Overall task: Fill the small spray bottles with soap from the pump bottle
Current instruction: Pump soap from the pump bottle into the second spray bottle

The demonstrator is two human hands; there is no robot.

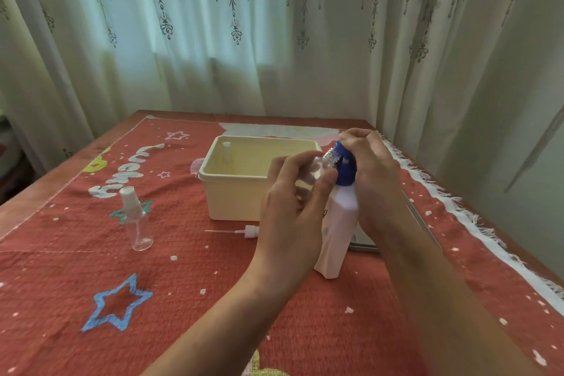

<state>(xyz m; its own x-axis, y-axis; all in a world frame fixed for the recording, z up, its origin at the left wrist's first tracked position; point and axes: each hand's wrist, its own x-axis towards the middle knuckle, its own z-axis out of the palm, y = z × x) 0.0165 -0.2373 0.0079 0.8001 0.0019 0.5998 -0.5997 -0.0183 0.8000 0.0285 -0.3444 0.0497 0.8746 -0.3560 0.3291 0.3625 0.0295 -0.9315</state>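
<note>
The left hand [293, 195] gripped a small clear plastic spray bottle [309, 171], tilted, its open neck at the blue pump head [344, 162] of the white pump bottle [335, 235] standing on the tabletop [39, 189]. The right hand [374, 174] clasped that head. If the neck, seemingly aligned, slipped, soap would spill.
</note>
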